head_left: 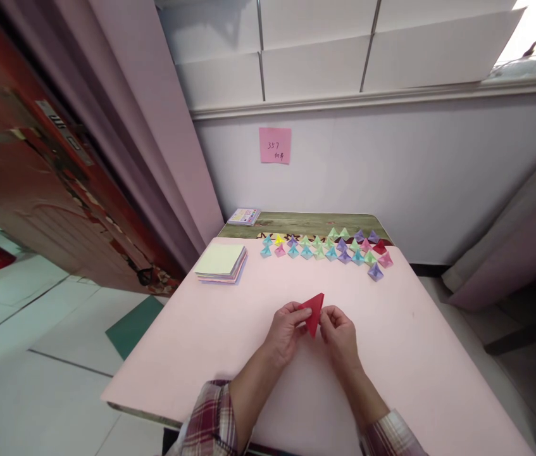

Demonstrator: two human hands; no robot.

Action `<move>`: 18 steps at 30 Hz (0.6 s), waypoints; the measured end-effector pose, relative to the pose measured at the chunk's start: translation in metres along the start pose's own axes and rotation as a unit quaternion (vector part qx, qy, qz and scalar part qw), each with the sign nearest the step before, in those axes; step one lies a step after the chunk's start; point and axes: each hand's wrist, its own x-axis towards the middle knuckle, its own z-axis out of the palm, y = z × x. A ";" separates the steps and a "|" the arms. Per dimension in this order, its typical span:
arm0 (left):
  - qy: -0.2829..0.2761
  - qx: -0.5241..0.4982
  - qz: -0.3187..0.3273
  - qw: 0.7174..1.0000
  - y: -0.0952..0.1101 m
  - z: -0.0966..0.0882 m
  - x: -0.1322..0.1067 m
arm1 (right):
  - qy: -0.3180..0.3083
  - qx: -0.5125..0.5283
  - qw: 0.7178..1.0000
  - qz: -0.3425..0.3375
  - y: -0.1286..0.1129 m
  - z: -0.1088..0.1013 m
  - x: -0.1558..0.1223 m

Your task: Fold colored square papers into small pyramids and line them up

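While you pinch the red paper triangle (314, 313) between both hands, just above the middle of the pink table (230, 329), line up the edges first, I'd judge, then press the crease flat with a fingertip. The fingers of your left hand (286, 330) grasp its left corner; those of your right hand (340, 330) grasp its lower right edge. Its sharp tip points away from you and slightly right; its long axis runs from that tip back toward you.
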 end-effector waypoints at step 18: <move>0.034 0.189 0.147 0.970 0.003 -0.021 0.007 | -0.148 -0.072 0.986 0.033 -0.001 -0.008 0.004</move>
